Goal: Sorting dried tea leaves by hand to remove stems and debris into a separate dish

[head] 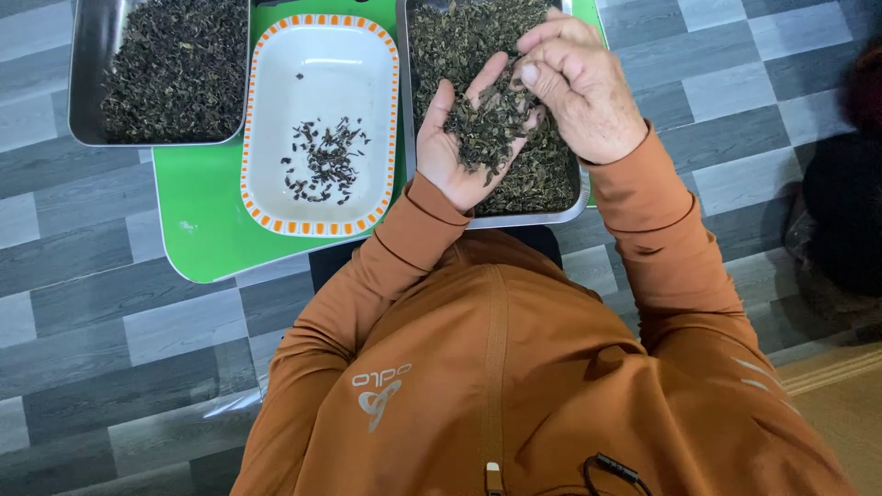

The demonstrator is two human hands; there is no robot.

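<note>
Over the right metal tray (577,204), the cupped left hand (459,138) cradles dark, curled dried leaves (487,129) while right hand (579,87) fingertips pinch some.

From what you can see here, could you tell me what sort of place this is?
Probably a small tea-sorting spot set up on a floor, perhaps at home. A metal tray of dried leaves, a white dish holding picked-out bits and grey floor tiles suggest it.
</note>
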